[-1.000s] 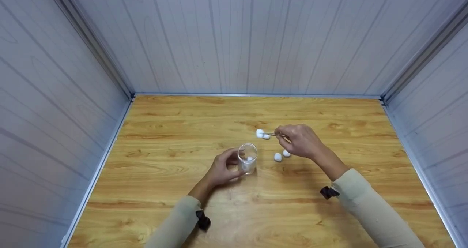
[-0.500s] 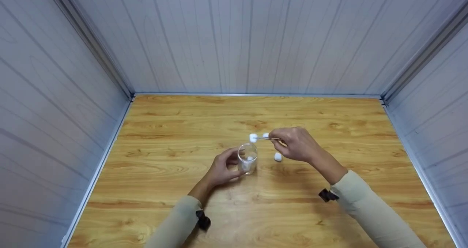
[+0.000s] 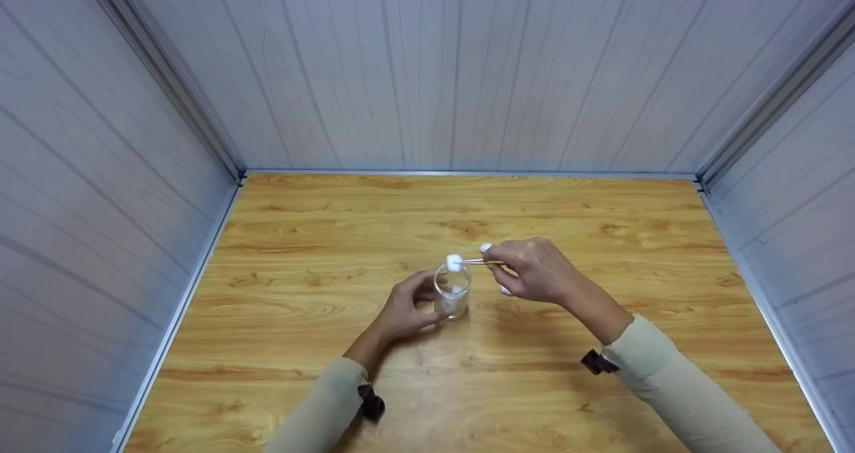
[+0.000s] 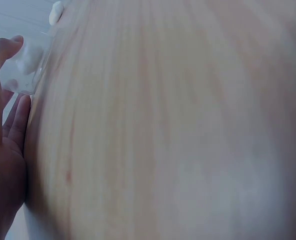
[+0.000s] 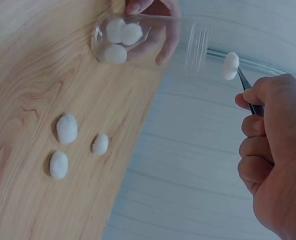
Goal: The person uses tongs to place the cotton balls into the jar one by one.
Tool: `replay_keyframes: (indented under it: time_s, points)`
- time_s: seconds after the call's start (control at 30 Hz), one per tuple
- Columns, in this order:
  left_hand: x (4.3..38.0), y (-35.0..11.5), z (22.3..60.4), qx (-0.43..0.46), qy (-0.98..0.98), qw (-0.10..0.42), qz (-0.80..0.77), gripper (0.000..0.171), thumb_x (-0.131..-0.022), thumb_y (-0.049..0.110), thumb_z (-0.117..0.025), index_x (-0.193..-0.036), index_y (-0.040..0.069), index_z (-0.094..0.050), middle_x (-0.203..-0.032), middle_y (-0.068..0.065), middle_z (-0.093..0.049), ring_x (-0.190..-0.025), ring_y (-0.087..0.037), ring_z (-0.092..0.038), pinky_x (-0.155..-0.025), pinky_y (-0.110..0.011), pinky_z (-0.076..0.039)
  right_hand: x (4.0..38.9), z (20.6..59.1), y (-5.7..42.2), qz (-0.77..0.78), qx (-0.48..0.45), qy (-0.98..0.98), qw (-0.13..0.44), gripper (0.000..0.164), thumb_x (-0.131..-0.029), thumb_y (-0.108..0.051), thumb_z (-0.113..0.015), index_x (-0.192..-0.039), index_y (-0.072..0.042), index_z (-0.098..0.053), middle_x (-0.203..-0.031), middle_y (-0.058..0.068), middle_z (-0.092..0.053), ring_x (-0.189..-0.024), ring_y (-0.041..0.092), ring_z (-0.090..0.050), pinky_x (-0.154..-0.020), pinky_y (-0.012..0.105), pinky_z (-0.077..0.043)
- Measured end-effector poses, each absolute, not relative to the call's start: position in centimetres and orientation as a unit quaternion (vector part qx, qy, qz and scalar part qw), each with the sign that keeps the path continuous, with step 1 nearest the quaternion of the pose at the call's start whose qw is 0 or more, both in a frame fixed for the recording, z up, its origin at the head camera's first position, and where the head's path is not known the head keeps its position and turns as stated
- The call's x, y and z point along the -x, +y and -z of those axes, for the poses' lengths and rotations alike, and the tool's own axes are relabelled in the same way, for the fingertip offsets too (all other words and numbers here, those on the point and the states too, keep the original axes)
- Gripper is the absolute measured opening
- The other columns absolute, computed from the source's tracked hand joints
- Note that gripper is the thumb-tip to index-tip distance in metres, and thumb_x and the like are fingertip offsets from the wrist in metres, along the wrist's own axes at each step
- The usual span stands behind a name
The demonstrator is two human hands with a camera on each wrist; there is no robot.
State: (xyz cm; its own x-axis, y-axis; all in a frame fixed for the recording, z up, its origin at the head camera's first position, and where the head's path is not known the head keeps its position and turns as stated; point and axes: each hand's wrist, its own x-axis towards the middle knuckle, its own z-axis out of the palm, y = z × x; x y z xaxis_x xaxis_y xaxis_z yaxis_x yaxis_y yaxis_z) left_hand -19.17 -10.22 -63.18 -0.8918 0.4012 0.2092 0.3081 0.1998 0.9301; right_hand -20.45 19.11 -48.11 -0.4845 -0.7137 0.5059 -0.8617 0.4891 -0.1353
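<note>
A clear glass jar [image 3: 452, 304] stands upright on the table, and my left hand [image 3: 405, 309] holds it from the left side with thumb and fingers round it. Through its wall in the right wrist view, three white cotton balls [image 5: 115, 54] show at the bottom. My right hand [image 3: 534, 270] pinches metal tweezers [image 3: 475, 262]. Their tips grip another cotton ball [image 3: 454, 262], which hangs at the jar's mouth, just above the rim. In the right wrist view this held cotton ball [image 5: 231, 66] is outside the jar, a short gap from the rim.
Three loose cotton balls [image 5: 67, 129] lie on the wooden table [image 3: 300, 259] to the right of the jar, partly hidden by my right hand in the head view. Pale panel walls [image 3: 427, 72] enclose the table at the back and both sides.
My right hand has moved left and toward me, bringing the cotton ball in the tweezers from above the loose ones to the jar's mouth. The left hand and jar have stayed put.
</note>
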Motion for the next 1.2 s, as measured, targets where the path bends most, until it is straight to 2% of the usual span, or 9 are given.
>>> replay_keyframes:
  time_s: [0.2, 0.47, 0.73, 1.0, 1.1, 1.2]
  points:
    - [19.19, -10.21, 63.09, -0.230, 0.778, 0.040, -0.584, 0.067, -0.089, 0.009, -0.095, -0.149, 0.000, -0.065, -0.140, -0.022, -0.077, -0.129, -0.039, -0.075, -0.109, -0.041, -0.069, 20.37, 48.24, 19.05, -0.180, -0.470, -0.842, 0.193, 0.013, -0.095, -0.002, -0.079, -0.103, -0.011, -0.077, -0.082, 0.002, -0.080, -0.052, 0.006, -0.051, -0.048, 0.017, -0.034]
    - [19.17, -10.19, 62.96, -0.230, 0.774, 0.040, -0.588, 0.068, -0.088, 0.009, -0.096, -0.148, -0.001, -0.066, -0.139, -0.022, -0.077, -0.127, -0.036, -0.075, -0.108, -0.042, -0.069, 20.66, 48.50, 19.23, -0.182, -0.478, -0.839, 0.188, 0.012, -0.094, -0.003, -0.080, -0.103, -0.011, -0.077, -0.082, 0.003, -0.080, -0.052, 0.002, -0.044, -0.048, 0.017, -0.034]
    - [19.18, -10.19, 63.00, -0.231, 0.773, 0.035, -0.590, 0.066, -0.087, 0.005, -0.095, -0.147, -0.001, -0.067, -0.137, -0.022, -0.077, -0.124, -0.033, -0.076, -0.107, -0.041, -0.069, 20.89, 48.81, 19.39, -0.182, -0.486, -0.831, 0.199, 0.012, -0.093, -0.004, -0.081, -0.101, -0.011, -0.077, -0.086, 0.003, -0.083, -0.052, 0.003, -0.048, -0.047, 0.020, -0.040]
    - [19.19, -10.13, 63.13, -0.232, 0.774, 0.036, -0.587, 0.069, -0.087, 0.007, -0.095, -0.148, -0.001, -0.066, -0.136, -0.023, -0.077, -0.124, -0.037, -0.076, -0.107, -0.041, -0.070, 20.81, 48.90, 19.53, -0.179, -0.476, -0.841, 0.186, 0.010, -0.094, -0.005, -0.081, -0.101, -0.011, -0.077, -0.085, 0.003, -0.083, -0.054, 0.000, -0.042, -0.049, 0.019, -0.036]
    - [19.20, -10.22, 63.16, -0.235, 0.775, 0.037, -0.585, 0.068, -0.088, 0.007, -0.095, -0.149, -0.001, -0.065, -0.137, -0.023, -0.076, -0.125, -0.036, -0.076, -0.107, -0.039, -0.069, 20.92, 48.94, 19.66, -0.181, -0.473, -0.843, 0.181, 0.009, -0.095, -0.005, -0.080, -0.101, -0.011, -0.077, -0.092, 0.004, -0.086, -0.054, 0.000, -0.039, -0.050, 0.018, -0.034]
    - [19.24, -10.27, 63.20, -0.241, 0.776, 0.034, -0.582, 0.067, -0.089, 0.008, -0.094, -0.149, -0.001, -0.065, -0.137, -0.023, -0.076, -0.125, -0.036, -0.076, -0.107, -0.038, -0.069, 21.07, 48.84, 20.00, -0.186, -0.466, -0.848, 0.171, 0.009, -0.097, -0.004, -0.079, -0.104, -0.009, -0.079, -0.096, 0.006, -0.088, -0.052, 0.005, -0.050, -0.049, 0.020, -0.039]
